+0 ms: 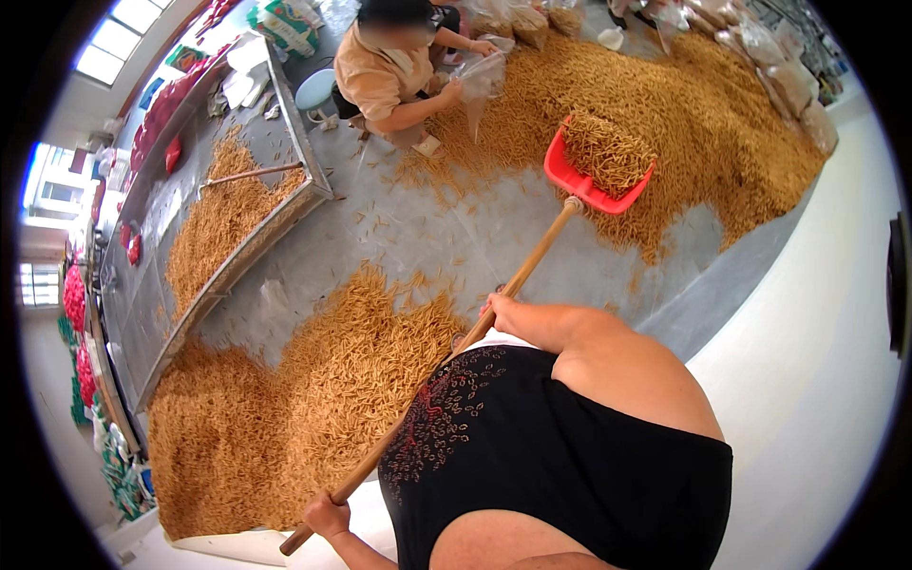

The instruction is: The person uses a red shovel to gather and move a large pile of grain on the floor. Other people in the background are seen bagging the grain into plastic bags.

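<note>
My left hand (326, 515) is closed round the lower end of a long wooden handle (543, 242), near the bottom left. My right hand (500, 310) grips the same handle higher up, near the middle. The handle runs diagonally to a red plastic shovel blade (613, 197) loaded with golden stick-shaped pieces (608, 147). The blade is at a big heap (714, 123) of the same pieces at the upper right. A second heap (351, 370) lies on the grey floor (361, 228) left of my black-clothed body.
A crouching person (380, 81) holds a clear bag (482, 76) upper centre. A blue bucket (316, 90) stands behind them. A raised metal-edged surface (252, 247) on the left bears more pieces and a wooden-handled tool (256, 173). Filled sacks (788, 81) line the upper right.
</note>
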Motion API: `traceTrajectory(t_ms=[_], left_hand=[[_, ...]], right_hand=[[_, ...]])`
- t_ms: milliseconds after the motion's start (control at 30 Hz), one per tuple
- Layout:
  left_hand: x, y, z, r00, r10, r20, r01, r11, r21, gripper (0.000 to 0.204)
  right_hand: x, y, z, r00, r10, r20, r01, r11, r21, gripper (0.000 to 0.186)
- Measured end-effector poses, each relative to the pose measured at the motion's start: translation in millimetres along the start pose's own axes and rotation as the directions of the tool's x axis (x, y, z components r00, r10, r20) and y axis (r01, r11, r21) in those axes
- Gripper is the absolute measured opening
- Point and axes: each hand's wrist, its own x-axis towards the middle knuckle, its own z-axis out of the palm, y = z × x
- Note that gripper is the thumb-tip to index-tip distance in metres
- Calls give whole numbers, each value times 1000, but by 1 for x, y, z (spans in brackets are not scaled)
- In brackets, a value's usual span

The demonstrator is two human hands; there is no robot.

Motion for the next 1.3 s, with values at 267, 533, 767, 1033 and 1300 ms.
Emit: traceTrajectory(t_ms=[267, 533, 767, 1033, 1300], left_hand=[[-29, 19, 8, 995, -93, 26, 94, 995, -40, 18], [-33, 26, 5, 988, -125, 91, 128, 991, -25, 19], [-39, 32, 4, 983, -140, 120, 143, 990, -14, 19], [-47, 28, 13, 966, -160, 202, 168, 986, -21, 20], [-37, 10, 20, 928, -110, 356, 145, 987, -74, 17]], right_hand=[[-8, -14, 9, 999, -36, 1, 36, 996, -86, 8], [-1, -17, 21, 997, -66, -42, 59, 988, -146, 10], [-6, -22, 26, 992, -107, -63, 96, 985, -146, 11], [-30, -27, 34, 992, -106, -75, 91, 980, -175, 12], [-44, -26, 44, 963, -227, -148, 170, 932, -320, 19]])
